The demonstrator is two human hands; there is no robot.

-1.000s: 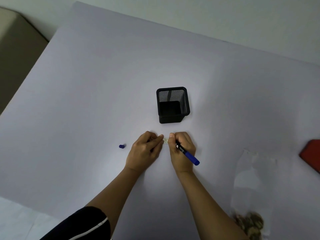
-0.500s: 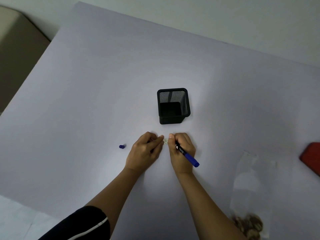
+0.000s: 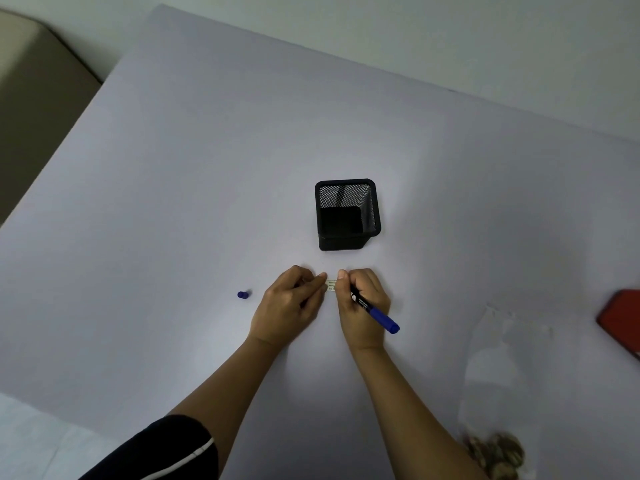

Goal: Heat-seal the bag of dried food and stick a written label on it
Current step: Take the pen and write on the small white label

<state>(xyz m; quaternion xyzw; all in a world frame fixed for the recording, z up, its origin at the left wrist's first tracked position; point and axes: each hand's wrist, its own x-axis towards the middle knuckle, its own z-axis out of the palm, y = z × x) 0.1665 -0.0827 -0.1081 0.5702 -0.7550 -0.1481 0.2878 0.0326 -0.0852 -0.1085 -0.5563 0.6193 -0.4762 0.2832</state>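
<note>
A small white label (image 3: 330,285) lies on the table between my two hands. My left hand (image 3: 289,304) presses its fingertips on the label's left end. My right hand (image 3: 362,303) grips a blue marker (image 3: 375,313), uncapped, with its tip hidden at the label. The marker's blue cap (image 3: 243,294) lies to the left of my left hand. A clear plastic bag (image 3: 498,386) lies flat at the lower right, with brown dried food (image 3: 495,455) in its near end.
A black mesh pen holder (image 3: 347,214) stands just beyond my hands. A red object (image 3: 621,318) is cut off by the right edge. The pale table (image 3: 207,168) reaches far to the left and back.
Both hands stay on the label with the marker in the same grip. Only the view shifts slightly.
</note>
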